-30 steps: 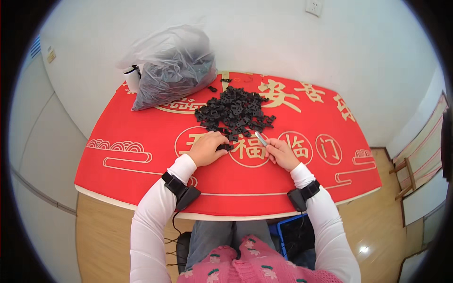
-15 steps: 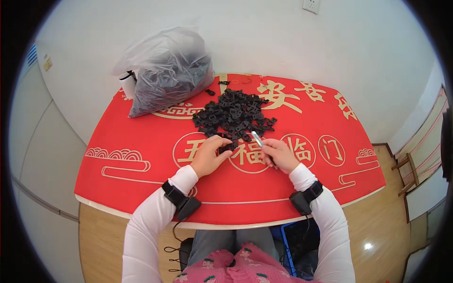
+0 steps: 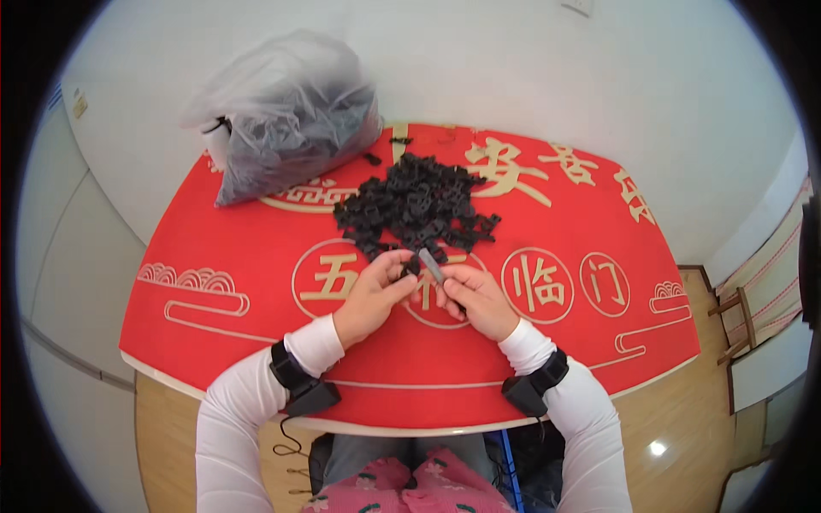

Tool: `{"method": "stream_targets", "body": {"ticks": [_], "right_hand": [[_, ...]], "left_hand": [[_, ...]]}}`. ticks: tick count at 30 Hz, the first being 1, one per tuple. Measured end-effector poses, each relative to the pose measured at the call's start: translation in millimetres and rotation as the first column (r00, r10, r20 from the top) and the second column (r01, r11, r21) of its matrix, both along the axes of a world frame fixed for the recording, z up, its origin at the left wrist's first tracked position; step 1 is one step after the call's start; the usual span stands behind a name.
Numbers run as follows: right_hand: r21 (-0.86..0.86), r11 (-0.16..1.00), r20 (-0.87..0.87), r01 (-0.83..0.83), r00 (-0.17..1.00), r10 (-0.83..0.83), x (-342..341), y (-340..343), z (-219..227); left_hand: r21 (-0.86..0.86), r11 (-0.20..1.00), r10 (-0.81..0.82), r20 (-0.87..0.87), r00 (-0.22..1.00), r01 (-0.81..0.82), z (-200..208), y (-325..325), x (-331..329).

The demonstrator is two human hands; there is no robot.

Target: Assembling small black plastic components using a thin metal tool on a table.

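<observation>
Grey strip (image 3: 430,265), tilted, sits at the centre of the red surface (image 3: 256,256), its lower end pinched in the right hand (image 3: 475,299) grip. Left hand (image 3: 375,295) grip is closed on a small black piece (image 3: 411,266), touching the strip. Black parts pile (image 3: 416,205) lies at 12 o'clock; plastic bag (image 3: 286,115) at 10 o'clock.

one plastic bag (image 3: 286,115), one pile of black pieces (image 3: 415,205), two hands

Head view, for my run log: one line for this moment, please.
left hand: holds black piece | right hand: holds grey piece | black pile behind
</observation>
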State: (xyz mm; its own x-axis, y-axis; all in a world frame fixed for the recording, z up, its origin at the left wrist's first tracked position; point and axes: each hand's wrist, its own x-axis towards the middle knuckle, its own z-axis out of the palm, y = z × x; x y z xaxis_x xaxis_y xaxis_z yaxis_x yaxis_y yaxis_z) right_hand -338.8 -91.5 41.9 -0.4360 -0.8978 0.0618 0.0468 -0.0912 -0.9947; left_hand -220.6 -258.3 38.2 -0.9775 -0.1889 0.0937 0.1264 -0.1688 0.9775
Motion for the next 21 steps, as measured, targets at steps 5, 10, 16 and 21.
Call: {"method": "stream_targets", "body": {"ticks": [5, 10, 16, 21], "right_hand": [[-0.019, 1.000, -0.026, -0.012, 1.000, 0.011, 16.5, 1.6, -0.3], [0.004, 0.997, -0.010, -0.075, 0.997, 0.075, 16.6, 3.3, -12.1], [0.073, 0.988, -0.171, 0.136, 0.978, -0.122, 11.7, 11.7, -0.7], [-0.009, 0.998, -0.061, 0.058, 0.996, -0.058, -17.2, 8.2, -19.9]], "left_hand": [[0.272, 0.960, 0.047, 0.072, 0.996, -0.065, -3.6, 0.3, 3.3], [0.259, 0.965, -0.034, 0.014, 0.999, 0.029, -3.7, -0.2, 14.1], [-0.316, 0.947, -0.156, -0.279, 0.948, 0.063, -10.2, -3.7, -13.3], [-0.790, 0.598, -0.004, -0.168, 0.986, -0.133, 36.3, -27.4, 56.7]]}}
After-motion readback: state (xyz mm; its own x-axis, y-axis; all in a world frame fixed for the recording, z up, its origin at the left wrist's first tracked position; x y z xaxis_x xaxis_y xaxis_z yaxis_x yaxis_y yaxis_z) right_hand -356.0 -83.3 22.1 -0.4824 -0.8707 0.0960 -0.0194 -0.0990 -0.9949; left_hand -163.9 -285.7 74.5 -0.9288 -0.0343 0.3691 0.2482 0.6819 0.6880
